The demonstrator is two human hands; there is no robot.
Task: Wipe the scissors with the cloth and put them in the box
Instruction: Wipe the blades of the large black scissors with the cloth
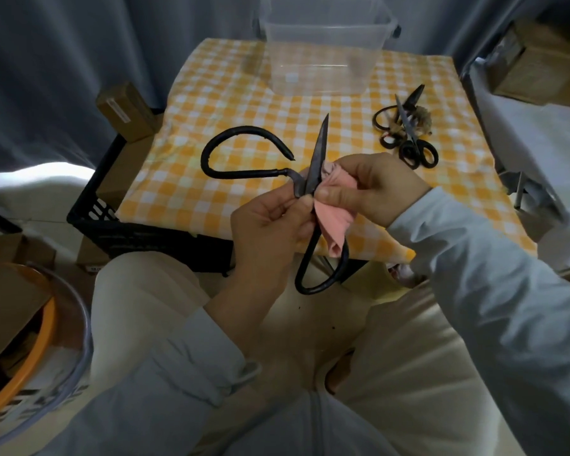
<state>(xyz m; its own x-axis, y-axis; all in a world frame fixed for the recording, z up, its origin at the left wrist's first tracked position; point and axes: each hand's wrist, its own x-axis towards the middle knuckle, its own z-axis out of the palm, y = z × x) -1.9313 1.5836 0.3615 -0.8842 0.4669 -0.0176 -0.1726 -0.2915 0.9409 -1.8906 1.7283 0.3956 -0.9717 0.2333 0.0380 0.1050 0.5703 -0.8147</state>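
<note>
— Yellow-checked tablecloth (231,103) covers the table, grey curtain (63,60) behind it. Where is there room?

— Mid-table is bare cloth. At the far edge stands the clear box (323,57), open-topped. Near the right edge lies a heap of smaller scissors (408,136), well apart from the box. Under the left edge sits a black crate (139,232).

— And the big scissors (318,153)?

— Held in the air over the near edge, between table and lap. They gape wide: one handle loop reaches left over the table, the other hangs down toward the lap. The visible blade runs near to far, its tip pointing away toward the box, leaning slightly right. The second blade I cannot make out; it is hidden by the cloth.

— The hands?

— The left hand (267,218) has its fingers curled, pinching the scissors at the pivot. The right hand (372,189) grips the pink cloth (333,222), bunched between thumb and curled fingers, pressed against the base of the blade; the loose end drapes down beside the lower handle.
</note>
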